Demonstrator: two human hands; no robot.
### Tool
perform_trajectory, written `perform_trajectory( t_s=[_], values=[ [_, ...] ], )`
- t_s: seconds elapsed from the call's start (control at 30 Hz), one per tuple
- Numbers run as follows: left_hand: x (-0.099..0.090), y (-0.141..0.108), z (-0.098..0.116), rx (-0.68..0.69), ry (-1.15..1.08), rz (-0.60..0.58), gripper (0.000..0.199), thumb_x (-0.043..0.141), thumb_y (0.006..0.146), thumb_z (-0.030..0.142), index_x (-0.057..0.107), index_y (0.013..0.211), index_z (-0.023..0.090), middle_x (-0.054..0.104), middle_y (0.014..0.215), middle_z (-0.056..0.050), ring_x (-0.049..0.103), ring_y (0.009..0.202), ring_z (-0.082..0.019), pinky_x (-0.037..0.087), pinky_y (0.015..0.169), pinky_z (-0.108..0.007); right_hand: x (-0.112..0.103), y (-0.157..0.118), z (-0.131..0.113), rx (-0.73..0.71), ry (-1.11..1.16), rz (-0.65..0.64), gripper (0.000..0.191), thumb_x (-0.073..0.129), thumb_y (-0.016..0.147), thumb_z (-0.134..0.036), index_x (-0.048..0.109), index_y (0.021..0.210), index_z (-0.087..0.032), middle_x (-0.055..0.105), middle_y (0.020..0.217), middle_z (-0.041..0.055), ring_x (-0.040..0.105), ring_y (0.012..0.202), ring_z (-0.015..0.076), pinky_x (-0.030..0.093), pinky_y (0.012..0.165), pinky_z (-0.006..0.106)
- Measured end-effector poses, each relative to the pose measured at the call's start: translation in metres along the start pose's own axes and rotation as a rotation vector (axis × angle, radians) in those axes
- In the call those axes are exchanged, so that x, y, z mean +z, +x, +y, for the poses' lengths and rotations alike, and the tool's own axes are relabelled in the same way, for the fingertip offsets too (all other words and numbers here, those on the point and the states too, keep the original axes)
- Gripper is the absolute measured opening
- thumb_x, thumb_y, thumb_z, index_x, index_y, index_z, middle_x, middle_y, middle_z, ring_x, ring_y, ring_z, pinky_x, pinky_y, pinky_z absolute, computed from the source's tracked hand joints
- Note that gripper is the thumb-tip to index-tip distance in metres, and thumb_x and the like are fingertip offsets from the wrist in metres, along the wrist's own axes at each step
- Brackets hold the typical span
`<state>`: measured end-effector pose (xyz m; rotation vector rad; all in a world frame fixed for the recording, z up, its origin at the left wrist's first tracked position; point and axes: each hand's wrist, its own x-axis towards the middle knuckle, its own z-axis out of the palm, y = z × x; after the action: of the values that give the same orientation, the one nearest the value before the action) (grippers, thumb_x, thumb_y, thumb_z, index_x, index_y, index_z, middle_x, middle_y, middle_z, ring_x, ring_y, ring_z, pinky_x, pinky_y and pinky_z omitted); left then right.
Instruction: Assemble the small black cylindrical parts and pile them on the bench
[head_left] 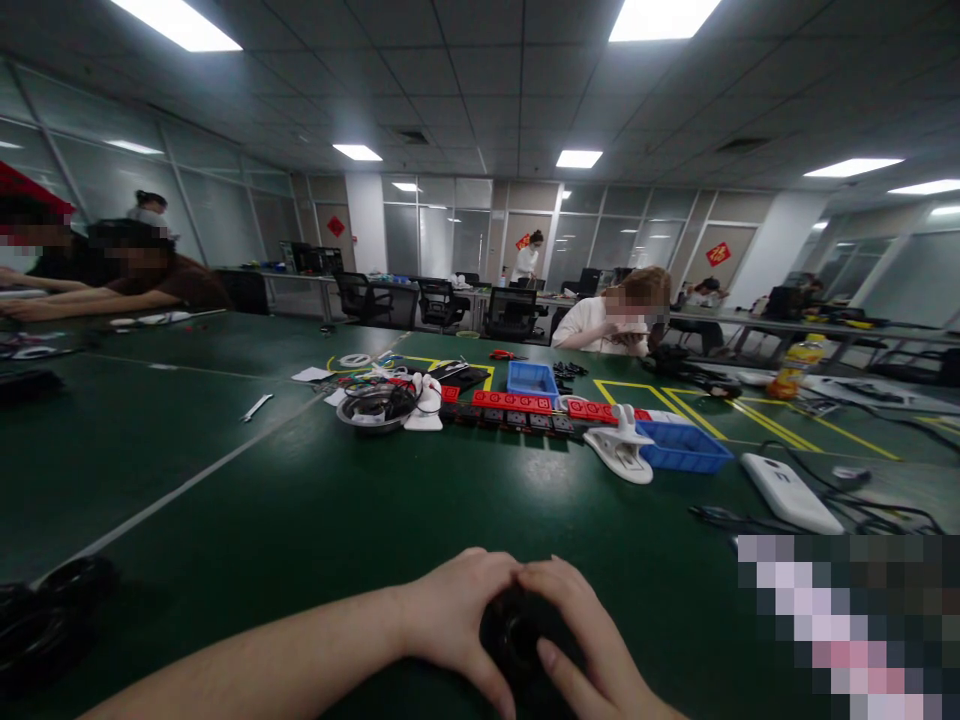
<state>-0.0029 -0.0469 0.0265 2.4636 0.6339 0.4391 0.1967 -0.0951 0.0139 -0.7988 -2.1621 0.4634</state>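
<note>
Close to the table's near edge, my left hand (461, 610) and my right hand (596, 645) curl around a black cable coil (517, 635) from both sides. Their fingertips meet over its far side, and my right thumb presses on its top. Glossy rounded loops show in the gap between the hands; the rest of the coil is dark and mostly covered. Another black cable coil (56, 615) lies on the green table (337, 540) at the far left.
Across the middle sit a metal bowl (375, 415) of wires, red socket modules (514, 402), two blue bins (682, 447) and a white clip base (622, 450). A white power bank-like box (791, 492) and cables lie right. A drink bottle (796, 367) stands behind; people sit around.
</note>
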Motion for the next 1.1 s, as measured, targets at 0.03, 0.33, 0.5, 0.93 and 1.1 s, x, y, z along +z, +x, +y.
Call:
perform_trajectory(
  t_s=[0.03,0.33,0.5,0.93,1.1],
  values=[
    [-0.003,-0.001,0.002,-0.028,0.001,0.056,0.094,0.072,0.045,0.064,0.042,0.123,0.022,0.055,0.110,-0.006,0.053,0.092,-0.023,0.040,0.086,-0.036,-0.002,0.000,0.003,0.103,0.046,0.039,0.035,0.047,0.085,-0.032,0.044,0.118,-0.023,0.054,0.114,0.0090,0.049,0.107,0.0245,0.037,0.094,0.041],
    [-0.023,-0.006,0.032,0.194,0.127,0.059,0.049,0.058,0.075,0.052,0.053,0.116,0.026,0.057,0.113,-0.005,0.050,0.103,-0.022,0.035,0.092,-0.036,-0.031,0.016,0.013,0.428,0.447,-0.418,0.087,0.070,0.053,-0.062,0.044,0.123,-0.018,0.051,0.115,0.0101,0.047,0.108,0.0286,0.036,0.094,0.041],
    [-0.026,-0.004,0.030,0.231,0.068,-0.113,0.042,0.059,0.078,0.039,0.053,0.118,0.027,0.059,0.117,-0.002,0.049,0.109,-0.023,0.035,0.092,-0.035,-0.021,0.019,0.001,0.291,0.238,-0.465,0.057,0.068,0.058,-0.059,0.060,0.098,-0.019,0.055,0.097,0.0055,0.049,0.093,0.0246,0.041,0.082,0.038],
    [-0.009,0.003,0.038,-0.097,0.387,0.032,0.043,0.068,0.064,0.054,0.060,0.086,0.018,0.062,0.080,-0.002,0.056,0.077,-0.021,0.039,0.068,-0.031,0.015,0.010,0.005,0.434,-0.136,-0.218,0.037,0.079,0.048,-0.027,0.051,0.069,-0.015,0.049,0.072,0.0003,0.045,0.069,0.0171,0.036,0.062,0.029],
    [0.014,0.005,0.039,-0.267,0.535,0.165,0.056,0.063,0.057,0.067,0.055,0.072,0.014,0.055,0.071,-0.005,0.052,0.071,-0.023,0.039,0.067,-0.036,0.026,0.005,0.003,0.421,-0.308,-0.125,0.036,0.073,0.049,-0.028,0.041,0.064,-0.019,0.047,0.067,-0.0008,0.041,0.064,0.0159,0.033,0.059,0.028]
  ],
)
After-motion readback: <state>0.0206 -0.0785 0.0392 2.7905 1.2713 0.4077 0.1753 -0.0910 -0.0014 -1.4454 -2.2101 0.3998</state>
